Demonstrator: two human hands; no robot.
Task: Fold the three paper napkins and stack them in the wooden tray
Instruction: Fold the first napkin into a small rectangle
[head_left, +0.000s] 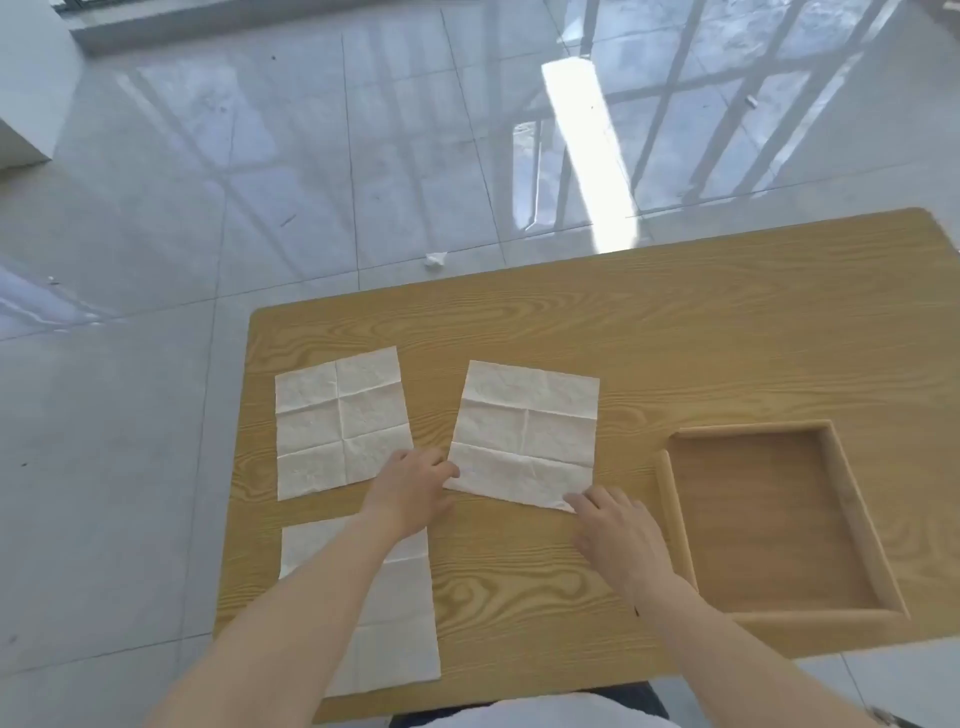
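Three white paper napkins lie unfolded on the wooden table (623, 322). The middle napkin (524, 431) lies slightly turned; my left hand (410, 488) pinches its near left corner and my right hand (615, 530) pinches its near right corner. The left napkin (340, 423) lies flat at the far left. The near napkin (400, 618) lies under my left forearm, partly hidden. The wooden tray (675, 499) stands to the right with nothing in it.
The table's left and near edges are close to the napkins. Beyond the table lies a glossy tiled floor with a crumpled bit of white paper (435, 259) on it. A white block (26, 88) stands at the far left.
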